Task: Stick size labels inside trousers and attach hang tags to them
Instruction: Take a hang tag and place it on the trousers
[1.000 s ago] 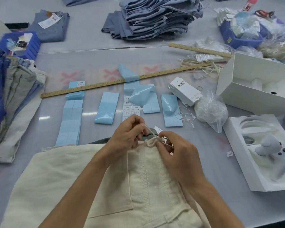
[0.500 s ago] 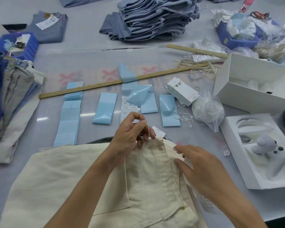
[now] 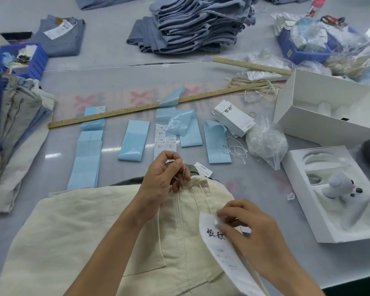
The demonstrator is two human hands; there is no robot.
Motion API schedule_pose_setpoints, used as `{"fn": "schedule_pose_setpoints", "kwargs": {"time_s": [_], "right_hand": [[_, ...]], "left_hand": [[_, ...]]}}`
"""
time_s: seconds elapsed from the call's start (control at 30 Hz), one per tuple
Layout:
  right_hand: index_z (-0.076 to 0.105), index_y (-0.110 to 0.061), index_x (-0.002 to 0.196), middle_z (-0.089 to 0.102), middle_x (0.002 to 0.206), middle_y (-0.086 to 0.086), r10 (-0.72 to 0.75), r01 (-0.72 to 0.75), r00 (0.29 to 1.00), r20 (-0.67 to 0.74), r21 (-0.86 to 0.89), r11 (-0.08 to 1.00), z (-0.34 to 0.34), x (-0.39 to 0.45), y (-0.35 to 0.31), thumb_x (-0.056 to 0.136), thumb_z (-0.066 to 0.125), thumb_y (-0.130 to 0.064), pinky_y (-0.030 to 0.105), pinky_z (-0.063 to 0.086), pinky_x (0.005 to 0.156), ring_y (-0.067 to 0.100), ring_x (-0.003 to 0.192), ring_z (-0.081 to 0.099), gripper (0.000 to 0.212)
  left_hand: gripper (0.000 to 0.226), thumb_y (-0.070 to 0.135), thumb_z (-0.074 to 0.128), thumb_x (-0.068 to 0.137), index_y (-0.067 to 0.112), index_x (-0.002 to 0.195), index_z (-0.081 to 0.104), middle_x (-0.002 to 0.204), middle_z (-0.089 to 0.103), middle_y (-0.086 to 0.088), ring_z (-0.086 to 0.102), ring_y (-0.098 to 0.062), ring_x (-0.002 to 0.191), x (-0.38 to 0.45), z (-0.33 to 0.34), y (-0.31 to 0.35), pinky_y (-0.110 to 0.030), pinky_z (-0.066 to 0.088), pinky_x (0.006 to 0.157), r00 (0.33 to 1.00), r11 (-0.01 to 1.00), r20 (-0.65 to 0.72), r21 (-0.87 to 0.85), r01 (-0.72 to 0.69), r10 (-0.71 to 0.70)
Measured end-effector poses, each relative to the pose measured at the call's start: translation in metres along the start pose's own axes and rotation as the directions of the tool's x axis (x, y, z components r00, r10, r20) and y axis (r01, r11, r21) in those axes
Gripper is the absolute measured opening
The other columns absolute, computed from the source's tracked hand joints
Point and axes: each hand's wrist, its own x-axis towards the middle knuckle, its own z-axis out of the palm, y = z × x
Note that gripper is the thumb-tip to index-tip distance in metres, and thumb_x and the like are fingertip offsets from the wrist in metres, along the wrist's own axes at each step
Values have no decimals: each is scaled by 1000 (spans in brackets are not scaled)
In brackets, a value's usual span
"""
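Garment: cream trousers lie flat on the table in front of you, waistband away from you.
Left hand: your fingers pinch the thin string at the waistband edge.
Right hand: your fingertips pinch the top of the white hang tag, which rests on the trousers.
Progress: tag is strung to the waistband but apparently not yet fastened.
Size label: cannot tell whether one is inside; the inner waistband is hidden.
Done: a folded grey pair at far left carries a tag.
Left: grey stack and tag bundle suggest more pairs.
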Motion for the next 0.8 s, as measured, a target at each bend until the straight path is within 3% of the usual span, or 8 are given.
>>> {"fn": "schedule_pose_setpoints", "kwargs": {"time_s": [0.13, 0.27, 0.33, 0.43, 0.5, 0.6, 0.7, 0.8], "right_hand": [[76, -23, 94, 62, 99, -17, -119, 104, 989, -86, -159, 982, 4, 0, 2, 83, 82, -10, 10, 45, 67, 8, 81, 66, 18], [76, -25, 108, 63, 107, -17, -266, 262, 964, 4, -180, 948, -1, 4, 4, 87, 79, -11, 13, 48, 74, 5, 93, 65, 26], [77, -22, 108, 64, 105, -12, -371, 376, 926, 66, -237, 896, -1, 6, 9, 88, 77, -11, 19, 50, 78, 6, 95, 64, 22], [77, -14, 103, 65, 100, -5, -533, 527, 843, 78, -322, 787, 1, 14, 15, 91, 73, -14, 29, 52, 72, 15, 86, 62, 13], [76, -10, 100, 65, 99, -4, -571, 557, 819, 51, -305, 772, 5, 17, 18, 92, 73, -12, 31, 52, 72, 17, 86, 62, 9], [74, -14, 97, 66, 98, -8, -465, 454, 881, -88, -120, 883, 15, 20, 11, 92, 71, -9, 28, 53, 75, 13, 88, 65, 7], [72, -29, 91, 71, 86, -8, -179, 232, 952, -247, 209, 950, 23, 27, -6, 91, 72, -12, 27, 54, 73, 15, 77, 66, 17], [73, -28, 89, 73, 83, 1, -24, 151, 957, -289, 425, 893, 23, 38, -25, 90, 72, -16, 27, 57, 72, 17, 74, 68, 12]], "left_hand": [[12, 15, 47, 108, 15, 96, 50, 94, 76, -15, 55, -15, 64, -2, 1, 5, -19, 42, 51, 1000, 999, 15, -51, 15, -14], [15, 17, 48, 108, 20, 93, 50, 98, 77, -15, 55, -15, 64, -4, 3, 8, -19, 41, 53, 999, 1000, 39, 1, 29, -29], [15, 15, 50, 107, 19, 92, 52, 92, 77, -15, 53, -13, 62, -6, 5, 8, -19, 40, 53, 999, 1000, 47, 24, 11, -12], [11, 9, 59, 101, 15, 92, 60, 89, 77, -12, 60, -11, 68, -9, 8, 10, -19, 46, 62, 995, 995, 72, 69, -69, 64], [7, 10, 64, 96, 15, 91, 66, 94, 78, -6, 68, -19, 79, -13, 11, 10, -29, 51, 73, 990, 982, 93, 141, -122, 110], [9, 16, 67, 93, 23, 87, 67, 97, 78, 0, 67, -24, 82, -17, 14, 13, -40, 46, 70, 985, 968, 111, 199, -155, 135], [8, 16, 66, 92, 21, 87, 65, 91, 78, 2, 63, -14, 71, -18, 19, 16, -29, 43, 59, 981, 959, 124, 224, -173, 148], [12, 8, 67, 93, 18, 88, 65, 80, 72, 7, 59, -4, 67, -17, 22, 15, -19, 41, 55, 986, 964, 94, 219, -153, 135]]}}
